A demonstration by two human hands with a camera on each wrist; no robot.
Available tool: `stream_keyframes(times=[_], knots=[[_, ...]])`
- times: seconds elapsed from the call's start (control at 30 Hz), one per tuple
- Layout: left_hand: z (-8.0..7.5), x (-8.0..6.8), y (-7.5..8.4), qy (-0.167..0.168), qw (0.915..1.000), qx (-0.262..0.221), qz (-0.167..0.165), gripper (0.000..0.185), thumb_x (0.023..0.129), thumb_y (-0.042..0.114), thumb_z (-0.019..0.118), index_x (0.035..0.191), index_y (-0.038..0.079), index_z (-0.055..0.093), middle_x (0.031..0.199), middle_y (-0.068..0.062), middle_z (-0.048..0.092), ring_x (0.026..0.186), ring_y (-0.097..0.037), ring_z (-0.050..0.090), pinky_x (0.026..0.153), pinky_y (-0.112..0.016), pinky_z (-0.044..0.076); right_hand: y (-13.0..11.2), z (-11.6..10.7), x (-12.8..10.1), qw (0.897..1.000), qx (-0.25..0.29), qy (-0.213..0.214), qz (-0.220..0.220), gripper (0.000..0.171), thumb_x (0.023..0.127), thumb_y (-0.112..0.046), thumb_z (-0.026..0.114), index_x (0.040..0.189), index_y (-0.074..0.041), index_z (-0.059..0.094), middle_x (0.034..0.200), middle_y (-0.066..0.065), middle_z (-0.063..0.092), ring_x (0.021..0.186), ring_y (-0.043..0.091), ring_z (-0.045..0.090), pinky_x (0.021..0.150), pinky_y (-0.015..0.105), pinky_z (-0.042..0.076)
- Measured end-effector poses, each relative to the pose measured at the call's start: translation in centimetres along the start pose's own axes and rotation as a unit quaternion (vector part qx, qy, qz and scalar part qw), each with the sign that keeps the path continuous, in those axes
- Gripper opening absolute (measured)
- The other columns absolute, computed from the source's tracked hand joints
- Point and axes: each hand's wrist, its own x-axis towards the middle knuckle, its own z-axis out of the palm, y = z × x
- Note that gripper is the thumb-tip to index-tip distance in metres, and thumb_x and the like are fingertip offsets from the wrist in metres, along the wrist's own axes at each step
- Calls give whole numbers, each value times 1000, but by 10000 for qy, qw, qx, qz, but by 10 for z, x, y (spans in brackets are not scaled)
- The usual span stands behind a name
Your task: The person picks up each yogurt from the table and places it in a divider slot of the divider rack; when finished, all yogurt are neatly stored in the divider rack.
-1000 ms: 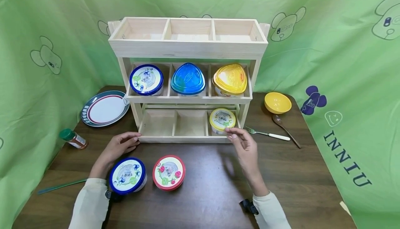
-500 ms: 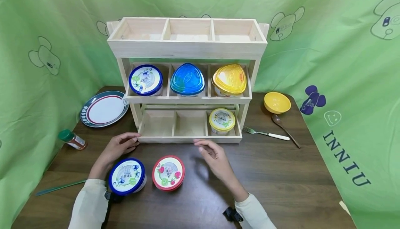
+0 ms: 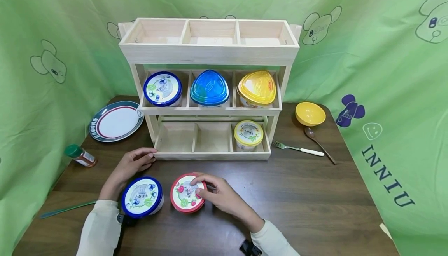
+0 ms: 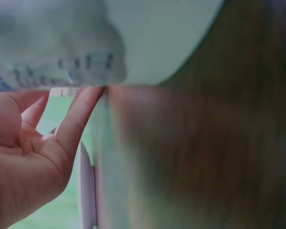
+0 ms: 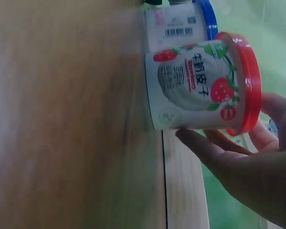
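Note:
A red-lidded strawberry cup [image 3: 185, 197] stands on the dark wooden table [image 3: 297, 194], in front of the wooden three-tier rack [image 3: 210, 54]. My right hand [image 3: 201, 184] grips it, fingers over the lid and thumb at its side. The right wrist view shows the same cup [image 5: 195, 88] with the hand [image 5: 229, 138] around its lid end. A blue-lidded cup [image 3: 142, 196] stands just left of it. My left hand [image 3: 147, 159] lies open on the table, fingertips at the rack's bottom front rail. A yellow-lidded cup [image 3: 248, 134] sits in the bottom right compartment.
The middle tier holds a blue-lidded round cup [image 3: 163, 89], a blue triangular tub [image 3: 209, 88] and a yellow one [image 3: 257, 88]. A plate [image 3: 116, 121] and spice bottle [image 3: 81, 156] lie left. A yellow bowl [image 3: 310, 114], spoon [image 3: 319, 141] and fork [image 3: 299, 149] lie right.
My right hand left the yellow-lidded cup in the bottom right compartment, swept left and toward me, and took hold of the red-lidded cup. The left hand stayed put.

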Motion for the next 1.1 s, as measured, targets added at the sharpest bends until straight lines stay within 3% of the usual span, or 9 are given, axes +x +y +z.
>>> stream_keyframes(times=[0.13, 0.43, 0.53, 0.7, 1.1], knots=[[0, 1, 1, -36, 10000, 50, 6, 39, 115, 15, 57, 146, -8, 59, 140, -20, 63, 110, -4, 70, 98, -31, 63, 2, 4, 0, 9996, -208, -150, 125, 27, 107, -21, 67, 131, -11, 76, 137, 5, 71, 123, 12, 63, 104, 28, 52], [-1, 2, 2, -11, 10000, 20, -89, 39, 115, 17, 56, 146, -6, 60, 142, -20, 61, 111, -4, 69, 99, -30, 62, 0, -9, -5, 9995, -163, -233, -147, 22, 109, -19, 66, 126, -12, 79, 131, 4, 74, 104, 10, 64, 89, 23, 55], [-1, 2, 2, -23, 9999, -40, -91, 39, 115, 15, 56, 146, -8, 59, 142, -21, 61, 110, -4, 69, 99, -30, 61, 2, -20, -11, 9993, -137, -268, -223, 21, 109, -18, 65, 125, -11, 79, 138, 6, 72, 114, 11, 65, 91, 23, 55], [-1, 1, 2, -27, 10000, 4, -73, 39, 116, 17, 56, 145, -7, 61, 145, -24, 59, 111, -4, 69, 98, -30, 62, 7, -38, -23, 9992, -49, -267, -300, 22, 110, -12, 63, 125, -8, 78, 144, 10, 69, 140, 17, 57, 106, 24, 52], [-1, 2, 1, -46, 9999, 57, -77, 40, 116, 17, 55, 147, -7, 59, 151, -29, 55, 114, -6, 70, 100, -32, 61, 8, -82, -52, 9943, -346, 752, -675, 22, 108, -1, 62, 124, -1, 76, 134, 18, 71, 123, 9, 63, 100, 21, 54]])
